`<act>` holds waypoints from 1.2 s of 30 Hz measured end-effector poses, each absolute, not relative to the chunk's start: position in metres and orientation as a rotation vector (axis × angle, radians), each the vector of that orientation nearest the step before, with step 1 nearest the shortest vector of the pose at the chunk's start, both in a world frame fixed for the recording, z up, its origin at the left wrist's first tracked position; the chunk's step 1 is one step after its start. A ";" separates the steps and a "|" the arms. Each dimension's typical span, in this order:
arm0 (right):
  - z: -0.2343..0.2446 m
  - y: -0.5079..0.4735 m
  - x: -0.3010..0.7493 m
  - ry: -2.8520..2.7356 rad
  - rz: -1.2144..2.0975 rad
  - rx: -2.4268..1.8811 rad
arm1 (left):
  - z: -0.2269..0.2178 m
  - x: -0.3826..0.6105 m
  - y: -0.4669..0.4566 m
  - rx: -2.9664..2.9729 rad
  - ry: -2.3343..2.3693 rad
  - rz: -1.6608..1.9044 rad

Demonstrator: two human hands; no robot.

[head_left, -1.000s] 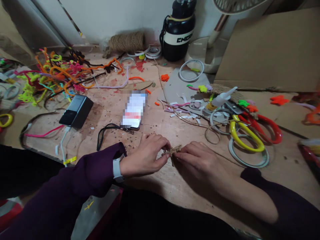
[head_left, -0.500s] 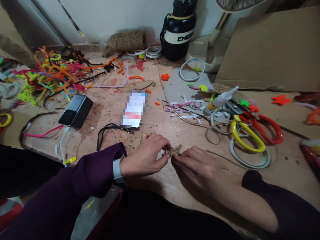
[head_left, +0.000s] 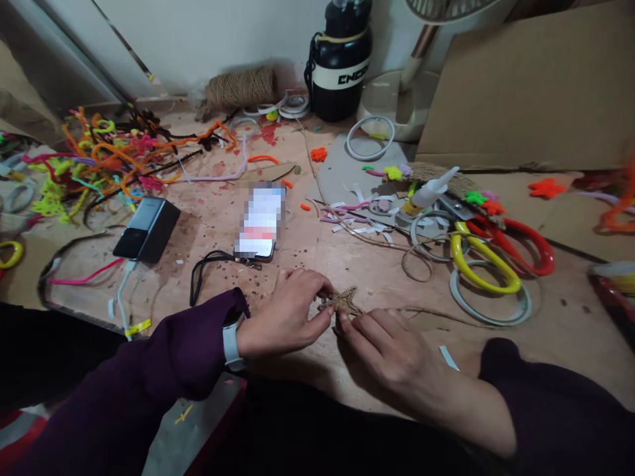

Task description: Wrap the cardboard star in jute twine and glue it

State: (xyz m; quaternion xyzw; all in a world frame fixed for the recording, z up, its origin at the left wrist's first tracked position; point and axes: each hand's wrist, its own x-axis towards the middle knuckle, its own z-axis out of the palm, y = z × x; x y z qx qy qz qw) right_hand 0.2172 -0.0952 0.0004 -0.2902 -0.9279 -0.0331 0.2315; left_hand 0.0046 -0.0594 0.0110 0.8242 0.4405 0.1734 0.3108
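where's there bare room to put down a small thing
Bare tabletop lies beyond the brown star, right of the smartphone; another patch separates smartphone and power bank. Crowded: pipe cleaners at back left; scissors, glue bottle and tape roll at right.

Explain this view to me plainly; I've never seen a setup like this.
There is no machine here, just a human left hand and right hand, both bare. The camera is worn on their owner's head, looking forward and down. The left hand pinches a small brown star; the right hand's fingertips seem to touch its near edge. On the table lie a phone, a twine roll and a tangle of fuzzy coloured stems. A dark bottle stands behind.
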 end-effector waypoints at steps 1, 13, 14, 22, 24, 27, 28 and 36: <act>0.001 -0.095 0.217 -2.547 -0.095 -0.793 | 0.011 0.005 -0.060 2.188 1.155 0.458; -0.004 -0.092 0.218 -2.474 -0.216 -0.823 | 0.004 0.002 -0.071 2.739 1.133 0.471; -0.005 -0.092 0.219 -2.466 -0.219 -0.824 | 0.003 0.002 -0.071 2.773 1.104 0.453; -0.005 -0.090 0.221 -2.457 -0.110 -0.866 | -0.006 0.003 -0.071 2.922 1.093 0.232; -0.006 -0.090 0.221 -2.451 -0.122 -0.868 | -0.007 0.003 -0.071 2.936 1.089 0.219; -0.006 -0.090 0.220 -2.464 -0.107 -0.864 | -0.006 0.003 -0.069 2.946 1.079 0.206; -0.007 -0.090 0.220 -2.465 -0.094 -0.865 | -0.005 0.003 -0.068 2.947 1.073 0.204; -0.010 -0.088 0.220 -2.429 -0.076 -0.866 | 0.002 0.002 -0.060 2.710 1.024 0.329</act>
